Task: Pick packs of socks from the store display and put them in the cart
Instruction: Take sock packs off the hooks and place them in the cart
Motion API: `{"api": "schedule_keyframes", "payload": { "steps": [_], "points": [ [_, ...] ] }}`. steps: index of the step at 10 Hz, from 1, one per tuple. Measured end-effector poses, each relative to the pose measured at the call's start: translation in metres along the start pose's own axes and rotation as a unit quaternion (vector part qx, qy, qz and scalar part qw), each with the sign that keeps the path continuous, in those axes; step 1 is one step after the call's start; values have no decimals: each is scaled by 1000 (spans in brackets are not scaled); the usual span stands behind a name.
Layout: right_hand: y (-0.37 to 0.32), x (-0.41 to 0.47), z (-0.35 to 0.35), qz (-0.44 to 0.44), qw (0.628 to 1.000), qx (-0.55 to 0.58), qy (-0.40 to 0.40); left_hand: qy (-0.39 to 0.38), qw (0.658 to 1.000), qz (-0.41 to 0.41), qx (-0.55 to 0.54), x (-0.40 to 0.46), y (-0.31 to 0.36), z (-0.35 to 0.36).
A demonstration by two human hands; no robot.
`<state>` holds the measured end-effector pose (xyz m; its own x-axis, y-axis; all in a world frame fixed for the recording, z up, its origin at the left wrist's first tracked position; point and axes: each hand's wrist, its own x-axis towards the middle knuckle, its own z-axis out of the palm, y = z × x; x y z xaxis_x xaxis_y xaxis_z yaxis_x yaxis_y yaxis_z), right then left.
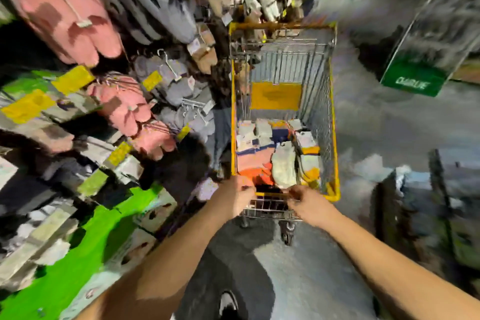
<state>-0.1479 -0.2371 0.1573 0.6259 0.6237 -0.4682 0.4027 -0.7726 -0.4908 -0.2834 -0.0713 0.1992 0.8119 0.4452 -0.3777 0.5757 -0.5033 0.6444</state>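
Note:
A wire shopping cart with yellow trim stands in front of me in the aisle. Several packs of socks in white, pink, orange and navy lie in its basket. My left hand and my right hand are both closed on the cart's handle at the near end, apart from each other. To my left the store display holds hanging pink and grey socks and packs with yellow tags. The whole picture is blurred by motion.
Green shelf edging runs along the lower left with boxed packs. A green sign hangs at the upper right. Dark stacked goods stand on the right. Grey floor lies under me, with my shoe at the bottom.

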Motion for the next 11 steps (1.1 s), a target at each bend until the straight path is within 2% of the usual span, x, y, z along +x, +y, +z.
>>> {"api": "schedule_keyframes", "payload": {
  "steps": [1,2,3,4,6,7,9,10,11],
  "points": [
    [22,27,-10,45,999,18,-10,-12,993,-50,-103,50,1,21],
    [39,59,-14,88,994,51,-27,-23,970,-112,-216,96,-2,34],
    [50,94,-17,124,989,81,-29,-50,952,-143,-267,148,-3,39],
    [58,125,-17,145,985,80,-55,-75,952,-172,-241,194,-7,40],
    [70,190,5,228,963,119,-83,-117,924,-274,-240,267,-18,68],
    [68,215,19,280,937,190,-87,-126,905,-328,-240,297,-24,85],
    [89,255,69,333,860,387,-10,-165,848,-392,-316,329,-38,125],
    [79,264,64,337,828,447,10,-176,826,-410,-345,342,-40,147],
    [93,281,85,357,825,437,36,-185,800,-435,-369,352,-45,167]
  ]
}}
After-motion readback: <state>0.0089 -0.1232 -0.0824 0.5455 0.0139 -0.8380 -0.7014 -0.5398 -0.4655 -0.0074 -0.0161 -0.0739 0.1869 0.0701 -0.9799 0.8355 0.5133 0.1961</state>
